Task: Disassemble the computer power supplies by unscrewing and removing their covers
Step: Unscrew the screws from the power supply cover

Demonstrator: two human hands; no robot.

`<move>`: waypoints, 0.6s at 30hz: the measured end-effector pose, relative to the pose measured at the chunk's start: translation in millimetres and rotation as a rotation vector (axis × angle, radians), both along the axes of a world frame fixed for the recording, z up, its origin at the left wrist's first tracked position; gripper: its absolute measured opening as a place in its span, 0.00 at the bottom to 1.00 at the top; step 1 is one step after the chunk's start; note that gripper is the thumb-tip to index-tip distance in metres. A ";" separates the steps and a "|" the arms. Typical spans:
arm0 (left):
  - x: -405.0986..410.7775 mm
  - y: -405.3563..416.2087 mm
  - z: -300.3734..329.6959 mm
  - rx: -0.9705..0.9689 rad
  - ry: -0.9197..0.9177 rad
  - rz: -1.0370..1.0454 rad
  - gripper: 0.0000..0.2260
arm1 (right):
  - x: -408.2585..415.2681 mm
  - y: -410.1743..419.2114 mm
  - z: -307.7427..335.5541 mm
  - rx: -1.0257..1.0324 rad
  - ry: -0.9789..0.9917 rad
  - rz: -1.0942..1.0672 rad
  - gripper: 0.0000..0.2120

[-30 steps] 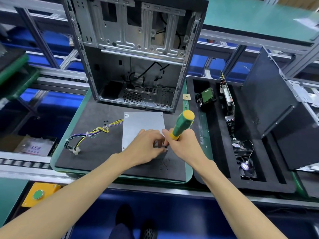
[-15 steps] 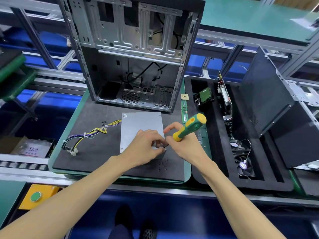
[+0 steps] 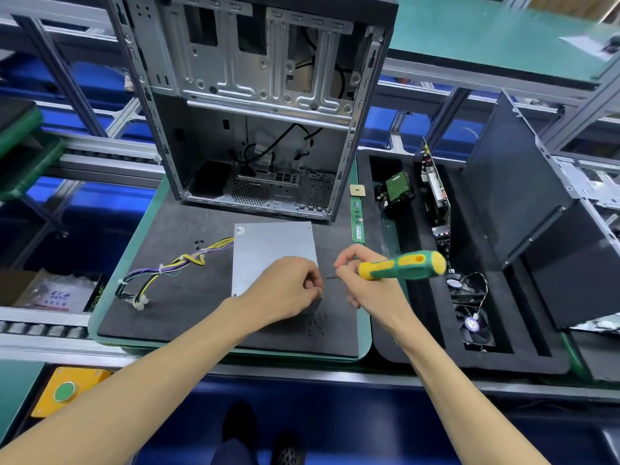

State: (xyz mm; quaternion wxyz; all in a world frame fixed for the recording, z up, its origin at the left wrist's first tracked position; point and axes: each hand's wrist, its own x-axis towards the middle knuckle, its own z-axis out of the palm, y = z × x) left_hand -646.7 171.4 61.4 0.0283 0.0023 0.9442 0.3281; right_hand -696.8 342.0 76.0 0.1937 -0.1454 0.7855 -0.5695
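Right grip [image 3: 370, 290] clamps the green-yellow screwdriver [image 3: 402, 265], handle tipped right.
Left grip [image 3: 288, 285] curls at the grey power supply's [image 3: 268, 250] near-right corner; the unit lies flat on the black mat [image 3: 174, 307], its cable bundle [image 3: 167, 273] trailing left.

An open computer case [image 3: 255, 105] stands upright at the far end of a dark foam mat [image 3: 174, 307], with a memory stick [image 3: 357, 220] lying just right of it. To the right, a black foam tray [image 3: 523, 360] holds a circuit board [image 3: 436, 193] on edge, a hard drive [image 3: 396, 191] and two small fans [image 3: 471, 307]. A yellow box with a green button [image 3: 65, 391] sits near left.
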 end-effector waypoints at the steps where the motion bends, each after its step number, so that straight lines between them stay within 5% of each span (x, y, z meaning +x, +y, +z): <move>1: -0.6 1.4 -0.5 -0.033 -0.004 0.006 0.04 | -1.2 2.1 -0.1 -0.020 -0.015 0.001 0.02; 12: 19.1 -8.4 -14.7 0.069 0.166 -0.080 0.07 | -2.5 -2.3 -6.5 0.077 -0.094 0.090 0.12; 18: 11.8 1.6 -11.7 0.037 0.127 -0.002 0.02 | 2.6 2.2 -7.3 0.102 0.024 0.076 0.05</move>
